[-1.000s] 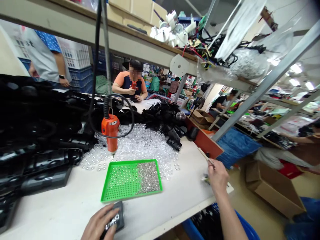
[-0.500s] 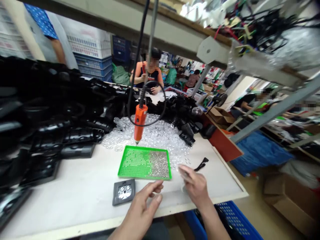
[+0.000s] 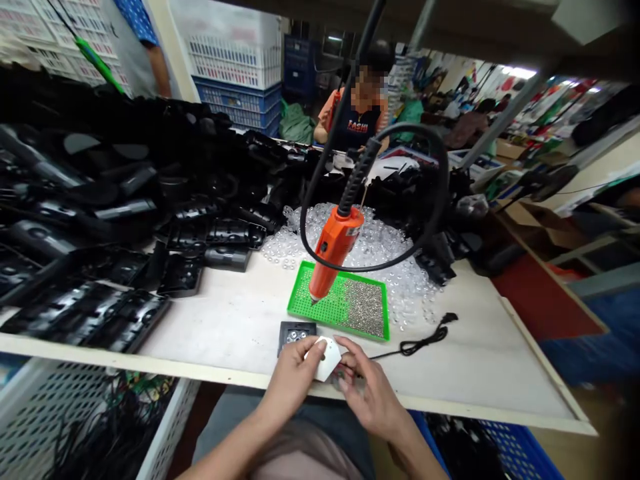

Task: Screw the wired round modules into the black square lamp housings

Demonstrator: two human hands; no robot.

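Note:
A small white angular plate (image 3: pixel 329 360) with a dark hole is pinched between the thumb and fingers of my left hand (image 3: pixel 294 368). My right hand (image 3: pixel 369 387) is closed at the plate's right edge, its index finger close to the plate. A thin black cord (image 3: pixel 413 347) with a plug runs across the table into the right fingers, which hide its end. Just behind my left hand lies a dark block (image 3: pixel 287 331) with round shiny metal parts in it. Beyond it a green perforated tray (image 3: pixel 325 315) holds many small metal screws (image 3: pixel 367 307).
An orange electric screwdriver (image 3: pixel 334 250) hangs tip down over the tray. Clear plastic pieces (image 3: pixel 400 257) are heaped behind it. Black plastic shells (image 3: pixel 120 260) pile up at left. Crates (image 3: pixel 170 427) stand below the table edge, and a co-worker (image 3: pixel 363 113) sits across.
My hands have come together, with the white plate now in the left hand. The view has shifted, so the tray and screwdriver appear farther right. The plug and cord show more fully.

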